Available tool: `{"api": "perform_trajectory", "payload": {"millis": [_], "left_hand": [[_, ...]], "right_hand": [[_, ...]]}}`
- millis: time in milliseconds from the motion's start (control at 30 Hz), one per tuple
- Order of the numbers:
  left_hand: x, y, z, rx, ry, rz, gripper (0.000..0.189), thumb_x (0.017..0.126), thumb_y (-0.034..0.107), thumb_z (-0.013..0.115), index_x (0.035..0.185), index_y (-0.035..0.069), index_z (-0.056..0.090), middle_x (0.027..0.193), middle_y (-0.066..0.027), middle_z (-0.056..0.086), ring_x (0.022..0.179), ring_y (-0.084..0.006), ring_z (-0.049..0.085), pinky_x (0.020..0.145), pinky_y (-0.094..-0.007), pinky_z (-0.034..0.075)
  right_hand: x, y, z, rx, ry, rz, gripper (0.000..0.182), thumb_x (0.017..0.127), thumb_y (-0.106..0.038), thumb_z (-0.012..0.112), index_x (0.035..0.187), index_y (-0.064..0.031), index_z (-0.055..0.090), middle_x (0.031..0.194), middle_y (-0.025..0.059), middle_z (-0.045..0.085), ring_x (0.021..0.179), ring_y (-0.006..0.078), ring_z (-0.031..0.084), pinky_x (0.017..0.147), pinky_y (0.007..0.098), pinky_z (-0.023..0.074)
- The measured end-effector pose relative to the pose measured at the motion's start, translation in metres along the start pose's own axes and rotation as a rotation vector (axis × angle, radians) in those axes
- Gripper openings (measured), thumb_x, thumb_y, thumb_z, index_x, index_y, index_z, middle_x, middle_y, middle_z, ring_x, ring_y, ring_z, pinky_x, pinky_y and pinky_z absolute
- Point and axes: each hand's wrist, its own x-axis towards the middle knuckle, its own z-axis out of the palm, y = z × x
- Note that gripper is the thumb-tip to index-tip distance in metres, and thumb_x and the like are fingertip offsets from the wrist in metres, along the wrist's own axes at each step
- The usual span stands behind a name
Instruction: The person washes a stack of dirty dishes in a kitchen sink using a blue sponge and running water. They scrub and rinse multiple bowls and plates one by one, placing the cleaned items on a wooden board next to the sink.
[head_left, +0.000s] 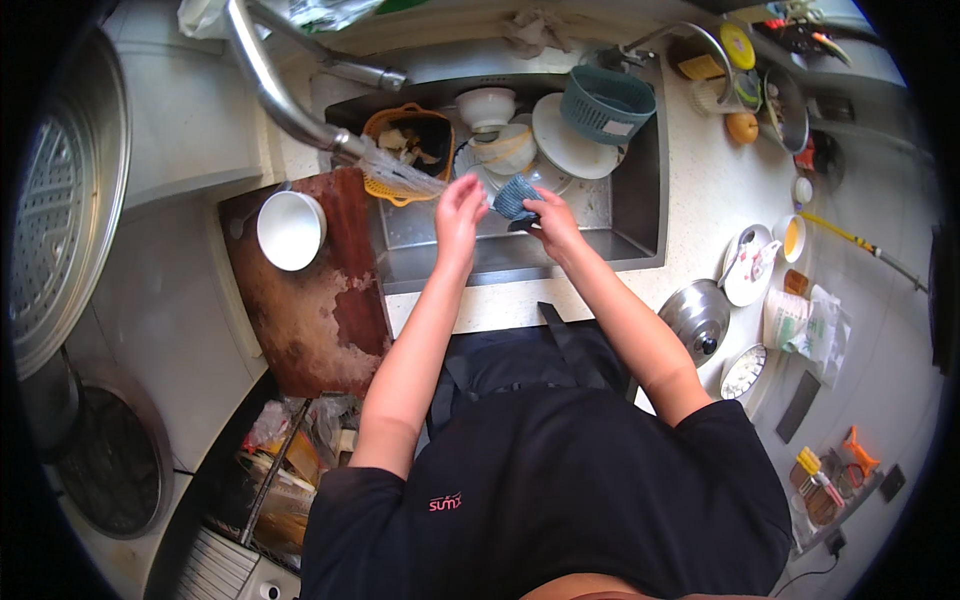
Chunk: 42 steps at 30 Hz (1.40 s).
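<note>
Over the front of a stainless steel sink (495, 270), my right hand (553, 217) grips a blue striped cloth (516, 198), with a small dark piece showing beneath it. My left hand (459, 211) is just left of the cloth, fingers partly bent; whether it touches or holds anything is unclear. Clear plastic film (401, 174) hangs from the faucet (289, 112) towards that hand. Behind the hands, the sink holds a white bowl (486, 109), a patterned bowl (510, 150), white plates (574, 146), a green strainer basket (607, 105) and a yellow basket (405, 196) with food scraps.
On the left, a white bowl (291, 231) stands on a worn wooden board (307, 315). A metal pot lid (697, 319), a plate (748, 270) and a rimmed bowl (744, 371) are on the right counter. A second curved faucet (697, 34) rises behind the sink.
</note>
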Motion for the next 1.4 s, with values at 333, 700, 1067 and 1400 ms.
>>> {"api": "perform_trajectory", "payload": {"millis": [333,700,1067,1400], "left_hand": [[0.221,-0.005,0.077,-0.689,0.31,-0.246,0.044,0.096,0.03,0.049,0.136,0.013,0.05,0.139,-0.0132,0.055,0.137,-0.0325,0.044,0.117,-0.0574,0.026],[0.209,0.008,0.126,-0.36,0.467,-0.535,0.058,0.093,0.049,0.048,0.145,0.023,0.045,0.15,-0.0099,0.043,0.137,-0.0364,0.041,0.108,-0.069,0.028],[0.226,-0.003,0.091,-0.366,0.449,-0.499,0.049,0.091,0.019,0.051,0.138,0.01,0.044,0.143,-0.0157,0.049,0.132,-0.0443,0.046,0.108,-0.0695,0.031],[0.12,0.025,0.04,-0.577,0.166,-0.319,0.055,0.082,0.001,0.048,0.135,0.005,0.041,0.14,-0.0222,0.043,0.131,-0.0455,0.043,0.104,-0.0697,0.038]], "right_hand": [[-0.019,0.001,-0.022,0.203,-0.009,0.034,0.04,0.091,-0.007,0.057,0.13,-0.0048,0.057,0.108,0.0062,0.068,0.093,0.0169,0.066,0.077,0.0331,0.0545],[-0.03,-0.007,-0.075,0.257,0.114,0.029,0.036,0.091,-0.007,0.057,0.126,-0.005,0.059,0.105,0.0048,0.068,0.092,0.0156,0.065,0.077,0.0327,0.054],[-0.018,-0.032,-0.067,0.244,0.046,-0.024,0.035,0.09,-0.008,0.058,0.125,-0.0074,0.061,0.102,0.0027,0.067,0.09,0.0134,0.063,0.075,0.0305,0.0512],[-0.031,-0.056,-0.047,0.259,0.052,-0.133,0.034,0.09,-0.006,0.058,0.124,-0.0039,0.062,0.103,0.0036,0.069,0.091,0.0131,0.064,0.079,0.0299,0.0507]]}}
